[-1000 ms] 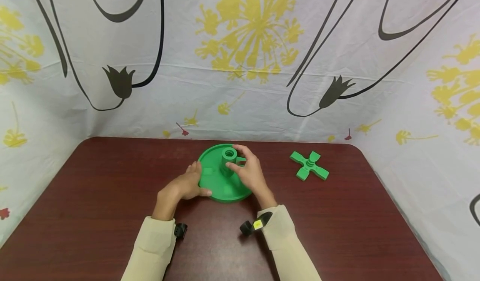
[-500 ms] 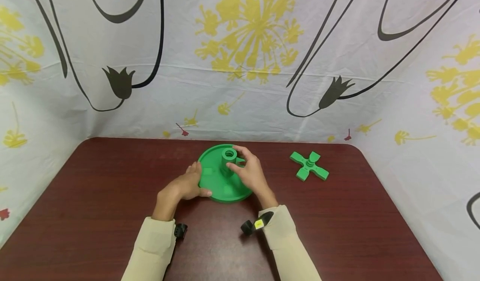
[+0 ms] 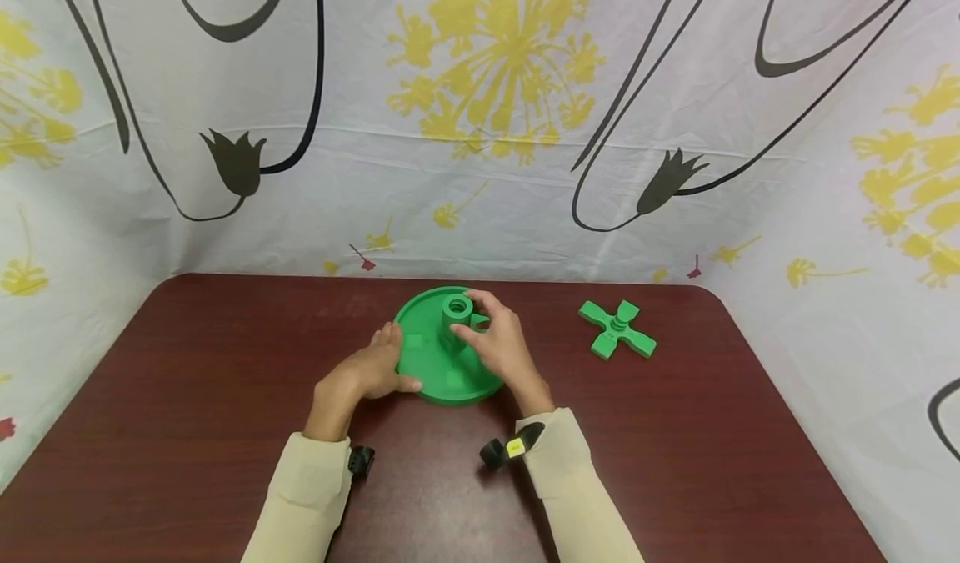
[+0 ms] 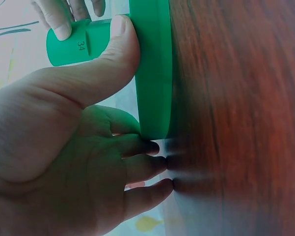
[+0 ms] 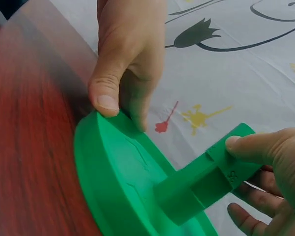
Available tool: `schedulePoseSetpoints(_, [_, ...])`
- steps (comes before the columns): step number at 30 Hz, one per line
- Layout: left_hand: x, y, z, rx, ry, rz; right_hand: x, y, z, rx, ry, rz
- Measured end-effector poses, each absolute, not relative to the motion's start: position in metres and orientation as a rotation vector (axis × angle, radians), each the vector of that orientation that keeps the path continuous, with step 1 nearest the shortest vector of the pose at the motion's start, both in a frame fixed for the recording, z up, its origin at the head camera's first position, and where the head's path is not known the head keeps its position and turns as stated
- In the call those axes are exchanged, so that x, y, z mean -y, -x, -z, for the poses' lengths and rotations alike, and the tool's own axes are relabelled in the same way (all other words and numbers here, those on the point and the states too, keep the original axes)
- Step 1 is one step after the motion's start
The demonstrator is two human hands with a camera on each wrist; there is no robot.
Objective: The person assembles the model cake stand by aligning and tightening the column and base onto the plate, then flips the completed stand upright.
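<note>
From where I sit, the left hand [image 3: 371,369] holds the plate [image 3: 437,398] by its edge, thumb on the near rim, fingers along the outer side and some tips down at the bench [image 3: 675,463]. The plate lies flat between the hands. The right hand [image 3: 504,342] pinches the tube [image 3: 450,323] near its top; the tube stands upright on the plate. Out to the right of that hand, well apart, lies the cross [image 3: 618,334], touched by neither.

I'd judge it all light, stiff plastic, not especially fragile. The smooth plate could skate or turn on the bench, so I'd take it by the raised rim; the tube offers a good round pinch, though it may feel slick.

What I can't settle is whether the tube is fixed to the plate or merely standing there. The right hand covers part of the plate, and its fingers behind the tube are partly hidden. A small tab [image 3: 480,319] shows between that thumb and forefinger, too little to place. The left wrist view gives the plate only edge-on (it does show a "34" on the tube), and the right wrist view cuts off its bottom.
</note>
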State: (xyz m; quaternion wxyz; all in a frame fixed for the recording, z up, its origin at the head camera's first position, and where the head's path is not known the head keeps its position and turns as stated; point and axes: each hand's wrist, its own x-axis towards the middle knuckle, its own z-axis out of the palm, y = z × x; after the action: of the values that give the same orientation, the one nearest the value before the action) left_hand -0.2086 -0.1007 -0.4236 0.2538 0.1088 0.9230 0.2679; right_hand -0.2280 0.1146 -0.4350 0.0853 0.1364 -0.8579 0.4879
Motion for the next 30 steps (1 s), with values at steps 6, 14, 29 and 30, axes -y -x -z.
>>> schedulePoseSetpoints(6, [0.102, 0.209, 0.423, -2.502, -0.318, -0.737, -0.133, 0.231, 0.424, 2.588, -0.431, -1.495])
schedulePoseSetpoints(14, [0.104, 0.207, 0.422, -2.501, -0.324, -0.768, -0.166, 0.230, 0.405, 2.638, -0.311, -1.500])
schedulePoseSetpoints(29, [0.105, 0.208, 0.425, -2.502, -0.326, -0.766, -0.296, 0.221, 0.397, 2.892, -0.030, -0.937])
schedulePoseSetpoints(30, [0.104, 0.208, 0.425, -2.502, -0.328, -0.765, -0.304, 0.218, 0.400, 2.912, -0.003, -0.925])
